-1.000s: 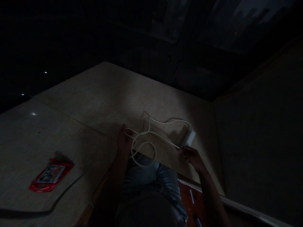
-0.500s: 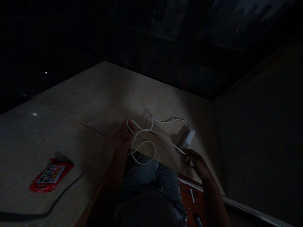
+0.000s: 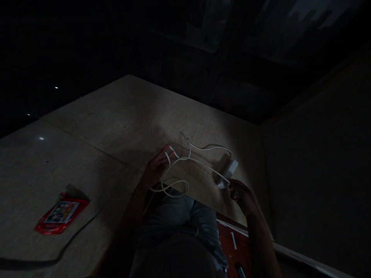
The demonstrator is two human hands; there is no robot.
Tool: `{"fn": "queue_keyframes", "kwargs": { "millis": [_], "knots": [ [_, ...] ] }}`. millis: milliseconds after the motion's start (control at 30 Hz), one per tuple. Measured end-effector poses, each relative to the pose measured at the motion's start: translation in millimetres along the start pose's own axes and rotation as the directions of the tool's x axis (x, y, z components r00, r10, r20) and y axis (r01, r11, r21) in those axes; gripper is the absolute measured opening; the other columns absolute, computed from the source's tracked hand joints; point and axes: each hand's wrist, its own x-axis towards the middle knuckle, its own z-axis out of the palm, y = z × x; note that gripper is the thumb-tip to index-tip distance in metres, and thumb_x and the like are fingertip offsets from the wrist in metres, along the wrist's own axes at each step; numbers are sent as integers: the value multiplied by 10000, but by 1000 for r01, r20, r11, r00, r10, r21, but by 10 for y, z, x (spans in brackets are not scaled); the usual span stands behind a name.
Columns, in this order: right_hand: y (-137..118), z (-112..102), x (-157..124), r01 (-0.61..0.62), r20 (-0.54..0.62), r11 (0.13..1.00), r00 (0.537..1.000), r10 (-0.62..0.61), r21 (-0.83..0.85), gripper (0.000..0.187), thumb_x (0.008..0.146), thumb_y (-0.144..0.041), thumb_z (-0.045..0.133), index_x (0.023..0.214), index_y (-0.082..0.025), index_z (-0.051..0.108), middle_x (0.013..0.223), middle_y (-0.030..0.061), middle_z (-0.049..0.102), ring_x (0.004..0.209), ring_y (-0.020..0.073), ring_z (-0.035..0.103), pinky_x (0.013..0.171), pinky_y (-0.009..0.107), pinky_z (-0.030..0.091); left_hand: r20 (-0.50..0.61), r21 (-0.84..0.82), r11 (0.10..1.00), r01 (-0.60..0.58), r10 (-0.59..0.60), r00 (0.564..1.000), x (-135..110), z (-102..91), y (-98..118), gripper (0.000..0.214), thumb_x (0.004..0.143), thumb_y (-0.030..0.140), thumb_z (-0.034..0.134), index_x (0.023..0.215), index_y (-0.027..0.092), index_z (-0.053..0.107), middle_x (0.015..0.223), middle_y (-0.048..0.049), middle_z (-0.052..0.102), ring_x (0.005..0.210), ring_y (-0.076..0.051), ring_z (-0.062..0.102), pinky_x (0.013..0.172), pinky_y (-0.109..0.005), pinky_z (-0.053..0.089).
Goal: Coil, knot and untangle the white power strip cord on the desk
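Observation:
A pale, thin cable (image 3: 209, 167) runs in loose loops between my two hands. My left hand (image 3: 156, 166) is closed on it, with a bight of the cable passing round its fingers. At the right, my right hand (image 3: 243, 196) grips the cable with curled fingers; a small shiny item shows at that grip, too dark to name. Just beyond it a long white block (image 3: 231, 169), perhaps a power strip, lies on the stone-like counter (image 3: 136, 108). A cable leads from its far end back towards the loops. Lower loops hang over my lap.
To the left lies a red packet (image 3: 62, 216) with a picture label. A dark strap or cord (image 3: 71, 242) crosses the counter's near left. Below the front edge at right, a reddish-brown surface holds a white strip (image 3: 234, 240). A wall rises at right; the scene is dim.
My left hand has moved slightly right and forward, and its fingers have extended with the cable round them. The loops have shifted with it. My right hand has turned slightly, keeping its grip.

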Motion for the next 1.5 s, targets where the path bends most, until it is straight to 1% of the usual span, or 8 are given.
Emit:
{"fn": "queue_keyframes", "kwargs": {
  "millis": [200,367,500,633,800,1033,1300,1500],
  "knots": [
    [93,-36,-34,5,-39,1000,999,-5,5,322,632,-374,724,891,-189,680,638,-22,564,470,100,442,447,238,290,43,445,895,-16,-3,999,53,-135,43,337,586,104,816,889,249,790,1001,-68,767,993,-284,701,853,-339,553],
    [123,-75,-77,40,-56,999,998,-38,18,354,634,-339,737,951,-193,676,655,-20,572,487,104,452,451,236,312,89,602,783,-155,126,988,188,-170,22,260,525,94,834,684,291,774,822,-31,758,788,-232,690,848,-306,534],
    [103,-77,-89,53,-69,998,996,-52,19,365,626,-337,750,953,-191,677,664,-25,561,492,99,460,450,235,323,213,676,634,-376,320,923,267,-111,50,260,477,108,879,612,285,746,1082,-51,729,967,-257,665,943,-336,491],
    [107,-79,-48,78,-60,996,995,-76,31,361,645,-344,753,963,-188,678,682,-29,559,500,92,458,459,236,332,363,704,575,-417,214,907,325,-19,57,164,589,166,851,651,277,747,913,-54,749,850,-230,685,842,-304,492],
    [67,-71,23,129,-70,988,990,-123,88,334,654,-307,741,964,-201,681,708,-32,556,518,86,453,467,230,331,149,729,637,-251,210,966,362,118,-4,112,642,228,817,631,207,708,587,-3,645,559,-140,566,566,-227,374],
    [-124,-44,63,198,-103,962,978,-181,189,290,640,-301,753,907,-199,704,750,-12,574,534,74,455,455,215,359,-305,40,969,245,-221,926,483,153,-355,264,622,152,769,482,171,546,370,71,420,362,-74,382,431,-209,298],
    [-300,-340,215,219,-248,866,962,-115,450,301,557,-203,782,817,-185,634,661,-37,619,491,50,489,434,152,393,-304,-375,872,316,-437,846,443,-49,-456,393,770,190,585,434,184,382,357,46,402,364,-83,454,548,-257,490],
    [-271,-698,387,169,-299,783,954,24,599,168,668,-99,659,774,-180,558,624,-56,581,452,35,487,432,140,417,-247,-786,615,67,-411,877,406,-219,-431,403,901,231,461,505,164,492,461,2,542,493,-101,580,698,-297,534]
  ]
}}
